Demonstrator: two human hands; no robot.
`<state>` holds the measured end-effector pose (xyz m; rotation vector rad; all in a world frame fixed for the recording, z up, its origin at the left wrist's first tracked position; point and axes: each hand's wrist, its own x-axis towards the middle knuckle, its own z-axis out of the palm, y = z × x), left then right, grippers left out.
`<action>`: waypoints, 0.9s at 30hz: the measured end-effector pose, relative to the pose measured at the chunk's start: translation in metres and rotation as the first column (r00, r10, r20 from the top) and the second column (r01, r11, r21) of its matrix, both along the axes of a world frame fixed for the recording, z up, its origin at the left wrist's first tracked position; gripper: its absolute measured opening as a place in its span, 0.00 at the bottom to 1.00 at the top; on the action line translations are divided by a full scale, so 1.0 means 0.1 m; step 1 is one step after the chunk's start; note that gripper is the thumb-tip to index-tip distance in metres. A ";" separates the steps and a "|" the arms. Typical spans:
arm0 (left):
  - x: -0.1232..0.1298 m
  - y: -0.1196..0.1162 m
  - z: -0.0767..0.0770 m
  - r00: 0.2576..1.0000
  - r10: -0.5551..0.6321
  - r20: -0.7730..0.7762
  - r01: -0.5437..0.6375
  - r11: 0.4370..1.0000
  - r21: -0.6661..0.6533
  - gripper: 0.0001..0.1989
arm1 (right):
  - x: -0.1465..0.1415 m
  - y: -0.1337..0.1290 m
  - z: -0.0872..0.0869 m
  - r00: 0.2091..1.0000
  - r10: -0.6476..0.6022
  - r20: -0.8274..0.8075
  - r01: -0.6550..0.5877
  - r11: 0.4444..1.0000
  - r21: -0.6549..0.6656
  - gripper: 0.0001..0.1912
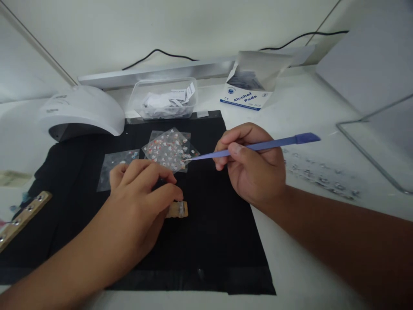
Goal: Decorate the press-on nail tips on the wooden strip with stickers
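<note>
My right hand (253,165) pinches a thin purple stick (274,143), its pointed tip at the right edge of clear sticker sheets (167,148) with small white and orange shapes. Below the sheets, my left hand (146,189) has its fingers curled over a small tan wooden piece (174,210) with something clear and shiny at its right end. The left fingertips rest at that piece, and much of it is hidden under the hand. Another clear sheet (108,170) lies partly behind the left hand.
A black mat (219,245) lies under both hands. Behind it stand a white domed device (82,110), a clear tub of packets (137,97) and an alcohol pads box (247,99). A wooden strip with studs (24,215) is at left; small shiny pieces (322,174) lie right.
</note>
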<state>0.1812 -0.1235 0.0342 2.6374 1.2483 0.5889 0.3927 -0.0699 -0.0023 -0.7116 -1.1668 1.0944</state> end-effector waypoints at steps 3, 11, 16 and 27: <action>0.02 0.00 -0.03 0.999 -0.021 -0.024 0.021 1.000 0.001 0.16 | 0.00 0.00 0.00 1.000 0.007 -0.005 -0.007 1.000 0.007 0.04; 0.03 -0.02 -0.09 0.997 -0.046 -0.056 0.047 0.999 0.004 0.19 | 0.01 -0.02 -0.01 1.000 0.014 0.014 -0.014 1.000 0.012 0.04; 0.03 -0.02 -0.12 0.998 -0.034 -0.053 0.034 0.999 0.003 0.21 | 0.02 -0.02 -0.01 1.000 0.026 0.016 -0.027 0.999 0.018 0.04; 0.02 -0.01 -0.01 1.000 -0.029 0.008 0.029 0.998 -0.047 0.15 | 0.01 0.00 -0.01 1.000 0.021 -0.019 -0.021 1.000 0.020 0.06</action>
